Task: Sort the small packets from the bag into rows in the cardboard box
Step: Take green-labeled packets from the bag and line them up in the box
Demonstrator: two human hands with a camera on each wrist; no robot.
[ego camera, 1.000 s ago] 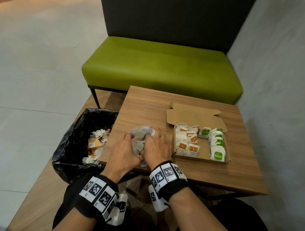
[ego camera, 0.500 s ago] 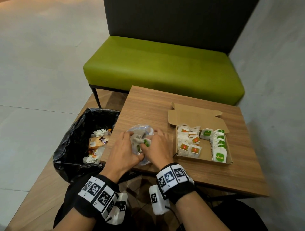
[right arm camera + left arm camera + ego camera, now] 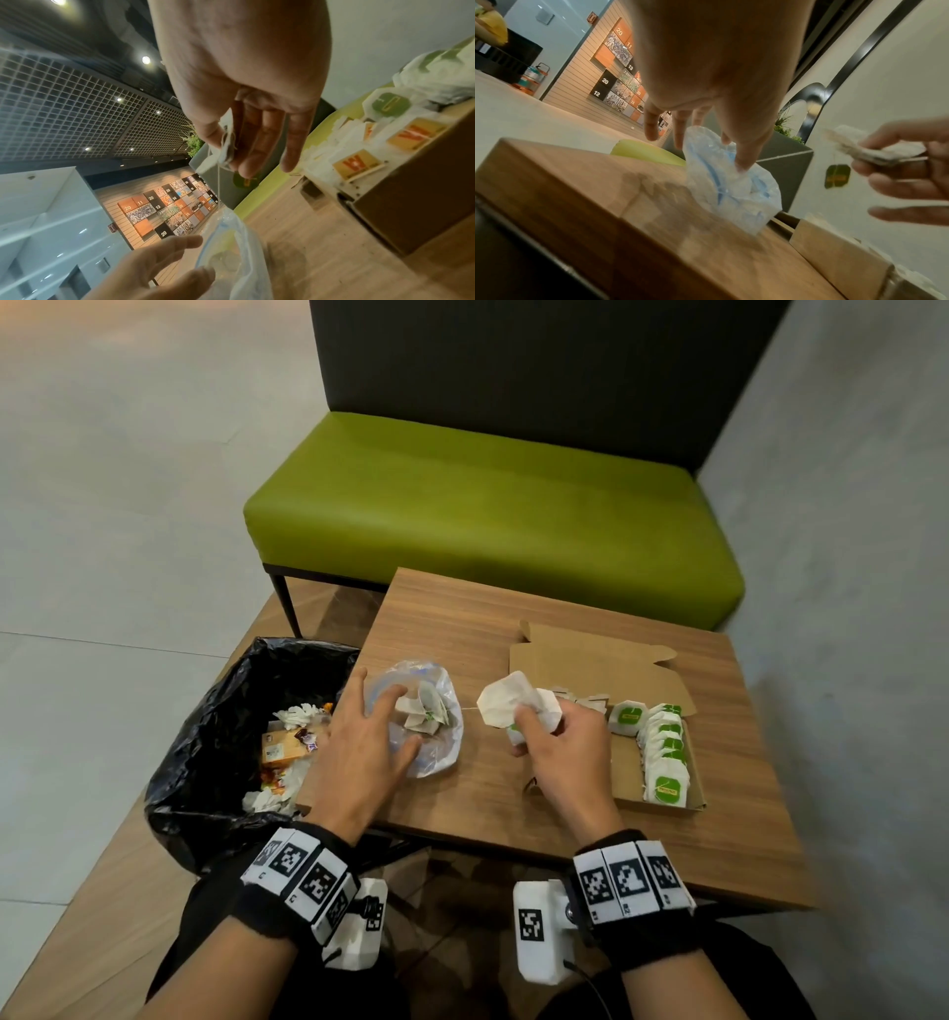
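A clear plastic bag (image 3: 436,752) (image 3: 734,188) lies on the wooden table (image 3: 488,809) with a few white packets (image 3: 423,711) inside. My left hand (image 3: 405,719) (image 3: 706,142) rests over it with fingers spread, and the thumb presses into the plastic. My right hand (image 3: 534,721) (image 3: 231,154) pinches white packets (image 3: 506,703) (image 3: 227,142) in the air between the bag and the cardboard box (image 3: 662,793); a green tag (image 3: 837,176) dangles from them on a string. The box holds a row of green-label packets (image 3: 665,752) on its right side and red-label packets (image 3: 357,164) on its left.
A bin with a black liner (image 3: 205,747), holding wrappers, stands against the table's left edge. A green bench (image 3: 488,505) is behind the table, with a grey wall to the right. The box's lid flap (image 3: 590,660) lies open at the back.
My right hand has come out of the bag with packets and moved right toward the box. My left hand has spread its fingers and stays over the bag.
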